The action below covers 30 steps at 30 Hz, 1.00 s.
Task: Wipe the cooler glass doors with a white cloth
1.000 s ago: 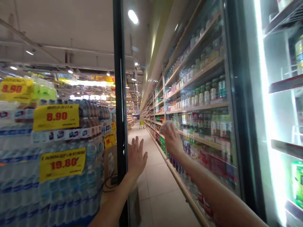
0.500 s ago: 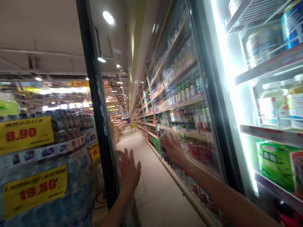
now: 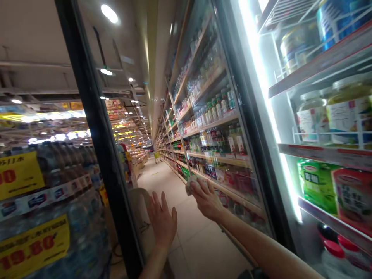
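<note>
A glass cooler door with a dark frame stands swung open before me, and the aisle shows through its pane. My right hand presses a crumpled pale cloth against the glass, fingers bent over it. Lower on the left, close to the dark frame, my left hand has its fingers spread and its palm toward the pane. Whether that palm touches the glass I cannot tell.
On the right, the lit cooler holds bottles and a green pack on shelves. Shrink-wrapped water bottles with yellow price signs are stacked on the left. A yellow-green cart stands far down the aisle.
My right hand has slid the cloth down the glass. The left hand stays spread, a little lower. The view has turned right, showing more of the cooler shelves.
</note>
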### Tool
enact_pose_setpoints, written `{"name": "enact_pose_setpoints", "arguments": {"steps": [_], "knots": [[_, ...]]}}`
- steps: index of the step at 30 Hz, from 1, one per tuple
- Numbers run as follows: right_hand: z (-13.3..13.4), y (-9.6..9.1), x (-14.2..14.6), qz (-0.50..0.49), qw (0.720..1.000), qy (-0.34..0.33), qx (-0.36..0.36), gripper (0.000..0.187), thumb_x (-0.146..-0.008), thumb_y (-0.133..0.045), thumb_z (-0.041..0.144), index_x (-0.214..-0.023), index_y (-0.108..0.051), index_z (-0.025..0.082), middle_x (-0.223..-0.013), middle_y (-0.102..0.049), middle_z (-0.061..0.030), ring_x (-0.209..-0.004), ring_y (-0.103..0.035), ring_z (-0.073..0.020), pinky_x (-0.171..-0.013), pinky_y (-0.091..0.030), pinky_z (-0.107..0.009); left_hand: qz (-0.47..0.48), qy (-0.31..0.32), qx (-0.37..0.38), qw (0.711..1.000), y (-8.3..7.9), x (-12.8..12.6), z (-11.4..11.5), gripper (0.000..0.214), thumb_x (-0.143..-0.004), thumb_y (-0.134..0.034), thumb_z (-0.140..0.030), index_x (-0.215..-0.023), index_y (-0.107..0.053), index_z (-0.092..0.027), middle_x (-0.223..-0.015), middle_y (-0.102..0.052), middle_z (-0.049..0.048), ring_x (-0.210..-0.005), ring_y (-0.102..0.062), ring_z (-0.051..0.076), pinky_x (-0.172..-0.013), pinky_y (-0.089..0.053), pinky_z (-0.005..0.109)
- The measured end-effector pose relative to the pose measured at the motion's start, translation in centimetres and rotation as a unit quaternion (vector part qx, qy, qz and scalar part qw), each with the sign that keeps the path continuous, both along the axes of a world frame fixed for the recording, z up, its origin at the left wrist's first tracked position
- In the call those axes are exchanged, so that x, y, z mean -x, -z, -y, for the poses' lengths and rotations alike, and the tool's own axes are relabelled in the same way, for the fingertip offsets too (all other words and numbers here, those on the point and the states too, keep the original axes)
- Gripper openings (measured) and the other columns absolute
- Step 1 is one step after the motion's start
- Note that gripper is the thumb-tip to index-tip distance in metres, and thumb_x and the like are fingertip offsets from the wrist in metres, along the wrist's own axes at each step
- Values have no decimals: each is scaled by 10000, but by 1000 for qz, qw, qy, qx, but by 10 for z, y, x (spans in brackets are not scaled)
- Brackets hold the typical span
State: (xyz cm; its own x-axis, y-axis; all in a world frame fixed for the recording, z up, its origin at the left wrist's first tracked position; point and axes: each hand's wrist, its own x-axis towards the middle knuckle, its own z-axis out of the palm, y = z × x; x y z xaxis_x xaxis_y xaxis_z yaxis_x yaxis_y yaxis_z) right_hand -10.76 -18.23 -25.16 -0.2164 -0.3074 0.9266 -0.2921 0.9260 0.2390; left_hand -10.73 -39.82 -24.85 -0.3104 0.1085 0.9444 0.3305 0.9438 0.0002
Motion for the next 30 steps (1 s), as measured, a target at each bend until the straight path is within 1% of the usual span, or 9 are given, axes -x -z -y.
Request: {"name": "enact_pose_setpoints", "arguments": {"steps": [3, 7, 13, 16, 20, 22, 26, 28, 30], "knots": [[-35, 1, -5, 4, 991, 63, 118, 451, -839, -419, 206, -1274, -514, 279, -1437, -381, -60, -1361, -251, -273, -1089, -196, -536, 12, 5, 5, 1000, 5, -2, 0, 716, -835, -448, -187, -1456, -92, -188, -1520, -122, 170, -1405, -49, 321, -1082, -231, 564], [-67, -5, -9, -40, 916, 159, 365, 489, -860, -368, 239, -1341, -438, 183, -1495, -227, -161, -1350, -243, -344, -991, -302, -581, 28, 8, -11, 1000, 11, -1, -5, 724, -824, -464, -191, -1455, -108, -177, -1520, -111, 177, -1403, -38, 331, -1079, -226, 575], [-6, 35, -10, 30, 999, 23, 20, 520, -796, -469, 185, -1307, -483, 281, -1432, -391, -37, -1378, -193, -272, -1114, -141, -499, 65, -8, 1, 998, 17, -4, -11, 632, -823, -454, -209, -1415, -256, -108, -1516, -104, 198, -1403, -10, 331, -1089, -213, 559], [-29, 40, -10, 19, 992, 61, 113, 462, -817, -440, 177, -1259, -533, 271, -1433, -385, -57, -1353, -256, -268, -1102, -155, -514, 69, -6, 9, 998, 25, -10, -15, 605, -823, -451, -190, -1403, -292, -122, -1517, -125, 181, -1406, -15, 316, -1095, -219, 541], [-55, 31, -14, -1, 909, 178, 376, 452, -854, -386, 227, -1283, -507, 152, -1485, -242, -173, -1333, -274, -341, -1009, -293, -561, 70, 18, 32, 997, 47, -17, -30, 613, -806, -469, -146, -1398, -312, -149, -1522, -122, 163, -1405, -19, 321, -1085, -243, 542], [-36, 36, -17, 11, 932, 157, 325, 465, -841, -402, 211, -1292, -500, 158, -1480, -261, -158, -1353, -232, -340, -1022, -289, -544, 71, 30, 52, 996, 59, -20, -38, 596, -795, -474, -126, -1377, -354, -152, -1530, -83, 153, -1404, -13, 329, -1079, -262, 534], [6, 57, -21, 39, 997, 38, 56, 474, -801, -450, 178, -1261, -535, 250, -1420, -403, -36, -1384, -165, -273, -1107, -171, -482, 75, 30, 74, 994, 71, -24, -42, 578, -781, -457, -84, -1351, -401, -161, -1536, -64, 135, -1405, -29, 328, -1073, -280, 520], [-8, 61, -21, 37, 997, 36, 57, 425, -816, -433, 179, -1204, -580, 267, -1393, -439, -26, -1366, -220, -249, -1111, -156, -478, 76, 31, 89, 993, 72, -24, -39, 583, -783, -456, -87, -1357, -395, -173, -1536, -78, 127, -1407, -37, 319, -1077, -281, 510], [-41, 57, -21, 37, 977, 94, 188, 398, -840, -401, 199, -1184, -597, 238, -1415, -403, -79, -1341, -276, -270, -1079, -208, -514, 79, 35, 104, 991, 72, -24, -36, 590, -784, -462, -94, -1362, -387, -185, -1535, -92, 124, -1407, -39, 311, -1079, -286, 502]]}}
